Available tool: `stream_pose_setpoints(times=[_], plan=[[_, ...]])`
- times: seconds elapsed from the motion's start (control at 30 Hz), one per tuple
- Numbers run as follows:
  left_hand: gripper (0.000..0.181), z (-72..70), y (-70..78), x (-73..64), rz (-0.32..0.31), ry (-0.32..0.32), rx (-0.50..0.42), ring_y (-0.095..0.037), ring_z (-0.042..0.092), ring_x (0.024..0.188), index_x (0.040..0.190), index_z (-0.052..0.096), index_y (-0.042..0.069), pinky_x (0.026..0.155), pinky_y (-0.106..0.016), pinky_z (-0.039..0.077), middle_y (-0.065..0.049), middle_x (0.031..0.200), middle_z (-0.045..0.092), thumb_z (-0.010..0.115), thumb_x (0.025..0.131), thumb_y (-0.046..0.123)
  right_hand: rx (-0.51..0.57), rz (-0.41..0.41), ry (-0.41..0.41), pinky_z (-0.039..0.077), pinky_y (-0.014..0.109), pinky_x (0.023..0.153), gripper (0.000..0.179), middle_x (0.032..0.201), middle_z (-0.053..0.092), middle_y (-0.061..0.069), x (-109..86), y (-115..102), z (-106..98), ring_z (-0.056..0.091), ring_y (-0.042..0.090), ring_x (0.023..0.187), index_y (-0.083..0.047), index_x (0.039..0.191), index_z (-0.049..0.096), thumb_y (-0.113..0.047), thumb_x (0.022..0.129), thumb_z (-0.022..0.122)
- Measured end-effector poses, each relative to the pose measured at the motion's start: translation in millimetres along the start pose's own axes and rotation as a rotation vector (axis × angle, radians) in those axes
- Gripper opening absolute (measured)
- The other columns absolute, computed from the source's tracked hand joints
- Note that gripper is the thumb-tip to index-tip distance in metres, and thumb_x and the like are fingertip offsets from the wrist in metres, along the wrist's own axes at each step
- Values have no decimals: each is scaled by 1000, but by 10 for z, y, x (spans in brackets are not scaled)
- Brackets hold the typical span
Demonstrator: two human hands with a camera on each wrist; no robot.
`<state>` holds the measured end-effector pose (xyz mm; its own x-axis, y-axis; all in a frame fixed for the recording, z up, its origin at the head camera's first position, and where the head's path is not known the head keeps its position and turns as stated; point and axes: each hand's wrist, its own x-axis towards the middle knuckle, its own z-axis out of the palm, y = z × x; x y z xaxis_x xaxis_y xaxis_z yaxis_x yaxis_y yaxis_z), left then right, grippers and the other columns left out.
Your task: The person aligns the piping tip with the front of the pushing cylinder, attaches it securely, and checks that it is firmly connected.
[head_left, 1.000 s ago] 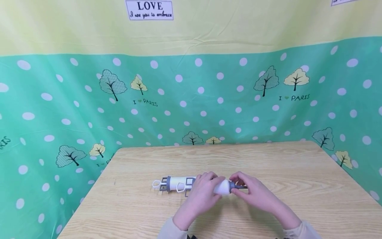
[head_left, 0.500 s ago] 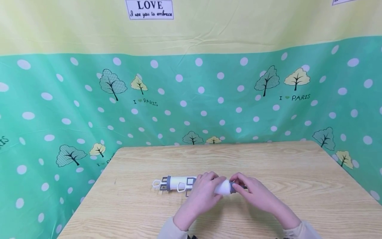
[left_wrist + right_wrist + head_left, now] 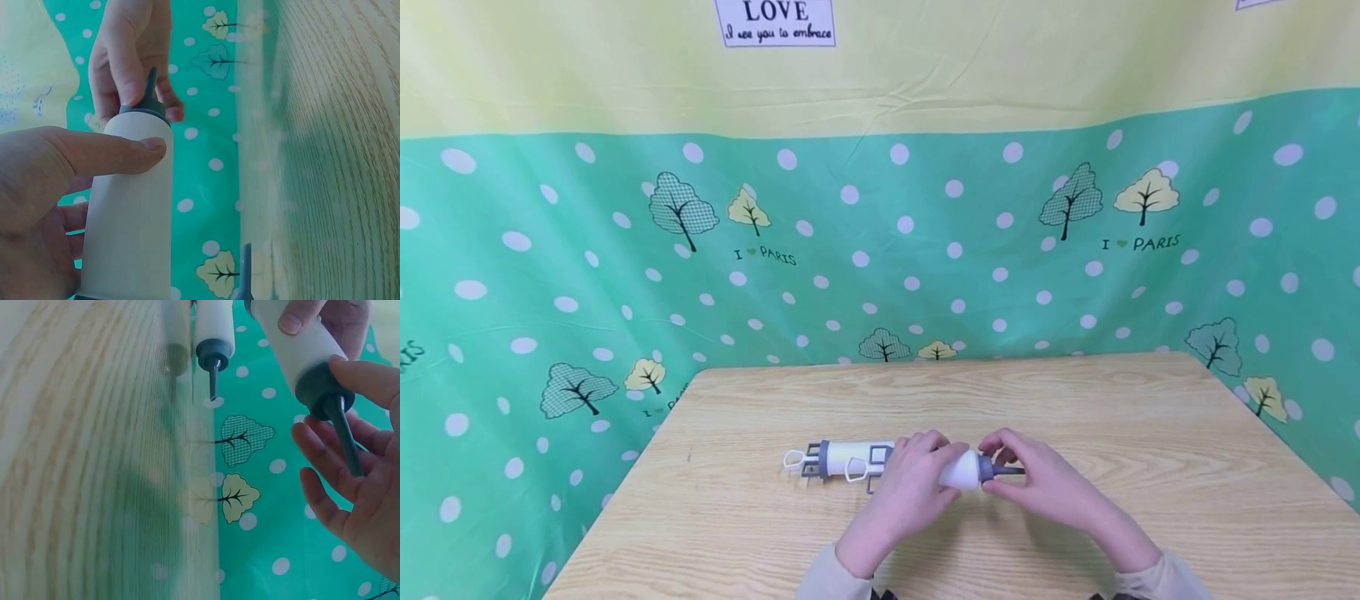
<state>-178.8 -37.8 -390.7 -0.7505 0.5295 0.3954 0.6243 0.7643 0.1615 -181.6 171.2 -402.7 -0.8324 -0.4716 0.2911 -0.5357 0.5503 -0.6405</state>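
A white syringe with a grey nozzle cap, like an icing syringe (image 3: pixel 958 472), lies crosswise in my left hand (image 3: pixel 916 482). My left hand grips its barrel, with the thumb (image 3: pixel 140 156) along the top. My right hand (image 3: pixel 1051 482) is at the nozzle end, its thumb and fingers pinching the grey nozzle cap (image 3: pixel 315 387). The thin nozzle tip (image 3: pixel 347 440) sticks out between the right fingers. At the other end, the white plunger ring (image 3: pixel 855 470) and grey finger grips show left of my left hand.
A second, similar syringe (image 3: pixel 848 458) lies on the wooden table (image 3: pixel 737 525) just behind, partly hidden by my left hand. Its grey nozzle (image 3: pixel 213 378) shows in the right wrist view. A green polka-dot cloth (image 3: pixel 925 275) hangs at the table's back edge.
The right fingers have turned forward over the nozzle cap and then back, so the tip shows again. My left hand and both syringes keep their places.
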Motion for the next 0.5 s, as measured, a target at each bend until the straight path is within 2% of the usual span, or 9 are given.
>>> stream_pose_setpoints(times=[0.27, 0.5], plan=[[50, 6, 9, -5, 4, 10, 6, -13, 55, 90, 113, 63, 22, 76, -26, 40, 5, 100, 61, 79, 66, 26, 5, -20, 12, 50, 22, 68, 38, 97, 57, -11, 8, 17, 1, 57, 4, 82, -21, 105, 52, -21, 75, 74], [50, 1, 13, -7, 2, 8, 11, -13, 55, 91, 113, 63, 22, 77, -27, 41, 5, 101, 61, 79, 66, 26, 1, -41, 12, 50, 23, 68, 34, 97, 57, -10, 6, 5, -1, 57, 5, 82, -19, 103, 52, -22, 77, 72]])
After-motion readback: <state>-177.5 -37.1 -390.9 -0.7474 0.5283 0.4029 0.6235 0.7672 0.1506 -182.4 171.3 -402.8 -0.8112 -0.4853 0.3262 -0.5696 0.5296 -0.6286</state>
